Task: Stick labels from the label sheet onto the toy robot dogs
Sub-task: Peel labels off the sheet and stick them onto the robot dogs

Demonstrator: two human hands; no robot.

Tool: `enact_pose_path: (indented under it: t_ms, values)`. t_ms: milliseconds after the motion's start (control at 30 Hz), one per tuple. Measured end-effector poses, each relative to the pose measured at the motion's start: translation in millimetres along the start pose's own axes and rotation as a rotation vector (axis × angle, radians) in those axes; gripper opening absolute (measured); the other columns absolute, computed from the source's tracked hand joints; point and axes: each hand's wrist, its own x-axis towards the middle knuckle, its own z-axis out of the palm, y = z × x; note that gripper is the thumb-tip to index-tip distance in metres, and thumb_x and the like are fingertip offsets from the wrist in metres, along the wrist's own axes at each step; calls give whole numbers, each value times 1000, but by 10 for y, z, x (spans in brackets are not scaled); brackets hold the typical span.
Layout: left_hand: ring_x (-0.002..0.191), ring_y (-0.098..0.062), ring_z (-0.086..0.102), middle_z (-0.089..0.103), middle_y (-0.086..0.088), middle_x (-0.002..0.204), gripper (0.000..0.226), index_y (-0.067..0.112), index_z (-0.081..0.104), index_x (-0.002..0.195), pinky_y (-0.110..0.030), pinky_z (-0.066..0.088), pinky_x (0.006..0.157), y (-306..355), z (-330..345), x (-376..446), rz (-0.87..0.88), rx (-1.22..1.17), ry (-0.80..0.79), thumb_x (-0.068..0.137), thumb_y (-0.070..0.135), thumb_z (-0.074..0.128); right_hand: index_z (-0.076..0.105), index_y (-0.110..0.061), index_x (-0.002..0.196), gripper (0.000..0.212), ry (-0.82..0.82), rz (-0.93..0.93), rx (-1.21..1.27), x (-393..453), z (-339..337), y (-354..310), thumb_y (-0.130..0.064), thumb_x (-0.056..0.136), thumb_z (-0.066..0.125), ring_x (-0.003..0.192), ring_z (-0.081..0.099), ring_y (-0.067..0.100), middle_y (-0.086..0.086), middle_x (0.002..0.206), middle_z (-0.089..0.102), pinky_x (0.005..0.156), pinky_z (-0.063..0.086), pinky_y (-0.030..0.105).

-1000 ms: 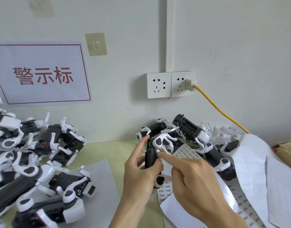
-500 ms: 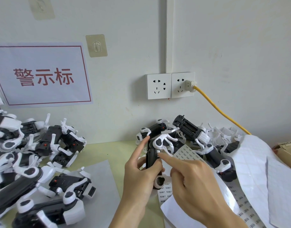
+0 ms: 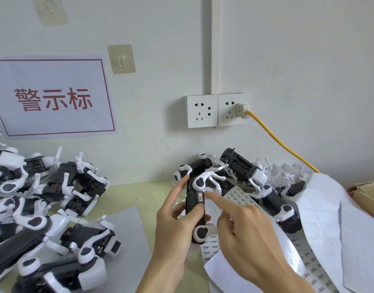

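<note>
My left hand [image 3: 177,227] grips a black-and-white toy robot dog [image 3: 195,210] upright at the table's centre, thumb across its body and index finger stretched up its left side. A small label [image 3: 200,196] sits on the dog's black body below its upper white leg joint. My right hand [image 3: 243,233] points with its index fingertip touching the dog right beside that label; the other fingers are curled under. The label sheet [image 3: 242,196] with rows of small printed labels lies under and behind my right hand.
A pile of toy dogs [image 3: 40,199] covers the left of the table on a grey sheet [image 3: 129,231]. More dogs [image 3: 249,174] lie against the wall at centre right. White backing paper [image 3: 334,218] curls at right beside a cardboard box [image 3: 368,195]. A yellow cable [image 3: 281,142] runs from the wall socket.
My right index fingertip has stayed at the dog's body by the label, sliding slightly; the label now shows beside the fingertip. My left hand keeps the same hold.
</note>
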Motion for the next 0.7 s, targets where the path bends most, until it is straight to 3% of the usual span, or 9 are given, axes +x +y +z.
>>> enact_pose_path:
  t_ms: [133,333,467,533,600,700]
  values:
    - [67,-27,70,75,-11,91,53,48,67,118,-35,58,62,45,35,-15,15,-25,6,73,21,78,59,-35,129,54,23,84,121,33,29,57,-18,83,37,66,58,16,1,62,62,71,51,43]
    - [62,-29,69,72,-17,86,35,43,66,114,-39,59,60,24,46,4,40,10,40,89,19,69,63,-40,115,47,38,82,192,32,44,50,-21,82,35,65,60,17,3,64,64,68,51,42]
    - [60,-30,67,71,-19,87,39,45,68,113,-36,56,58,40,42,13,44,-19,59,79,26,65,64,-40,108,48,52,72,243,49,64,88,-2,88,43,55,55,19,8,62,64,60,48,40]
    - [60,-31,66,71,-20,89,39,44,69,113,-36,55,58,40,36,24,35,-42,45,83,20,59,64,-42,95,47,87,83,315,46,57,80,0,87,44,51,53,21,10,61,62,55,46,40]
    - [61,-33,64,71,-18,88,41,41,70,113,-39,55,61,43,33,29,17,-74,9,81,21,56,62,-39,84,33,184,92,393,51,41,67,-10,86,45,54,55,20,8,63,60,54,46,38]
    - [65,-36,67,71,-18,88,47,39,71,114,-44,57,67,54,23,23,15,-106,-11,73,22,55,59,-34,87,18,350,121,492,72,-16,88,-25,81,44,59,47,12,1,69,54,57,45,33]
